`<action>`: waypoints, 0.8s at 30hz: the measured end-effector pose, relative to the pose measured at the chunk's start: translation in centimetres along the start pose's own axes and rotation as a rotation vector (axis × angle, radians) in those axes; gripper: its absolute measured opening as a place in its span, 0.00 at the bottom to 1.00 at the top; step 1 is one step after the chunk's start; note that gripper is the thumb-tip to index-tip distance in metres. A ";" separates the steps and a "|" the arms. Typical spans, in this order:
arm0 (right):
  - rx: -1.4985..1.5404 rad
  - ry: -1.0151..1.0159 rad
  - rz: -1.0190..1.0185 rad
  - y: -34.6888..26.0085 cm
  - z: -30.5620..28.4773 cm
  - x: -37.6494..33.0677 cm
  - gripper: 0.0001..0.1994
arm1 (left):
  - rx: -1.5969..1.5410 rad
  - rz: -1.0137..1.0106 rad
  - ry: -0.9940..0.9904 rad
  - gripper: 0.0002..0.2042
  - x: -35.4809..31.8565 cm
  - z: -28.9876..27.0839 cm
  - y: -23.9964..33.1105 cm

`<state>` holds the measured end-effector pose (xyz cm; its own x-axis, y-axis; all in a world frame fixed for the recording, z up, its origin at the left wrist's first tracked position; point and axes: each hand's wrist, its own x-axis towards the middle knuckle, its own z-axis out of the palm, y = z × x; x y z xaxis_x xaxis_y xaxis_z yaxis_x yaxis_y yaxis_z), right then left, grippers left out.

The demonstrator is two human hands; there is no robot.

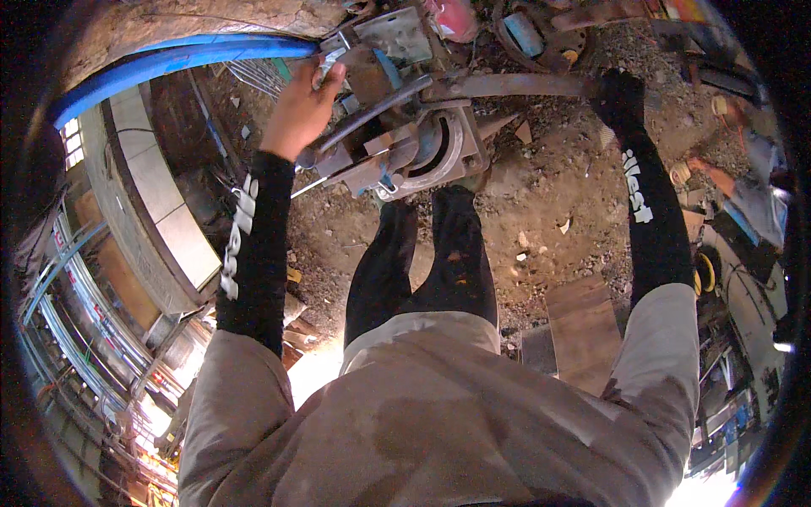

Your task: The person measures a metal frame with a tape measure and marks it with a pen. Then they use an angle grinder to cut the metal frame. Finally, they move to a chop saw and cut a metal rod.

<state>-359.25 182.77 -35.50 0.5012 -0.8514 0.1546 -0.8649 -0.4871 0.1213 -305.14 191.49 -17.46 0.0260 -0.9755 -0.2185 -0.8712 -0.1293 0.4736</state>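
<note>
My left hand point(306, 106) is raised at the upper left, its fingers closed round a small pale metal piece point(332, 64) beside the blue tubing; its exact kind is unclear. Far to the right, my right hand point(619, 100), dark-covered, is closed round the end of a long, flat, rusty metal bar point(515, 85). That bar runs leftward to a metal machine point(460, 159) whose base plate has a curved slot. A round dark rod point(372, 114) slants across the machine between my hands. The fingers of my right hand are mostly lost in dark cloth.
Thick blue tubing point(186, 57) arches across the upper left. A pale tiled ledge point(160, 182) stands at left, above racked metal lengths point(84, 313). Brown boards point(583, 325) lie on the littered dirt floor. A round metal rim point(545, 38) and a red object point(456, 19) are at the far side.
</note>
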 end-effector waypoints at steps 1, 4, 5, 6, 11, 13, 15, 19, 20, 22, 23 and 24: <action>0.013 -0.025 -0.002 0.4 0.3 0.0 0.18 | -0.017 0.009 0.002 0.31 -1.1 -0.3 0.7; 0.036 -0.001 -0.071 1.1 1.0 -0.4 0.17 | 0.010 0.012 0.060 0.29 -3.1 -0.7 2.3; 0.033 0.057 -0.104 1.2 1.1 -0.5 0.17 | 0.033 -0.014 0.081 0.29 -3.3 -0.6 2.7; 0.049 0.020 -0.084 1.2 1.2 -0.6 0.16 | 0.009 -0.005 0.159 0.27 -3.5 -0.3 3.1; 0.039 -0.021 -0.031 1.3 1.4 0.1 0.15 | 0.205 -0.136 0.200 0.23 -4.3 0.4 3.0; 0.336 0.052 -0.057 1.5 1.4 0.2 0.16 | 0.220 -0.082 0.227 0.22 -3.8 0.8 2.2; 0.535 0.053 -0.057 1.5 1.4 -0.6 0.20 | 0.124 -0.038 0.117 0.23 -2.6 1.0 0.8; 0.302 0.228 0.017 -1.0 1.0 -5.0 0.30 | -0.030 -0.059 -0.011 0.25 0.2 1.0 -1.0; 0.260 0.263 0.030 -1.8 0.7 -5.7 0.33 | -0.041 -0.149 0.047 0.25 0.2 0.5 -1.1; 0.192 0.284 0.095 -3.7 0.2 -6.6 0.39 | -0.082 -0.124 0.064 0.25 -0.1 -0.1 -0.9; 0.139 0.177 0.196 -4.3 0.1 -5.9 0.39 | -0.125 -0.080 0.099 0.25 -0.1 -0.3 -0.7; 0.075 0.060 0.289 -4.9 -0.1 -5.2 0.39 | -0.306 -0.014 0.028 0.27 -0.4 -0.3 -0.4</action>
<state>-357.63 189.59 -36.84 0.2324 -0.9450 0.2302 -0.9705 -0.2408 -0.0086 -304.61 191.87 -17.33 0.0539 -0.9772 -0.2052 -0.6830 -0.1860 0.7064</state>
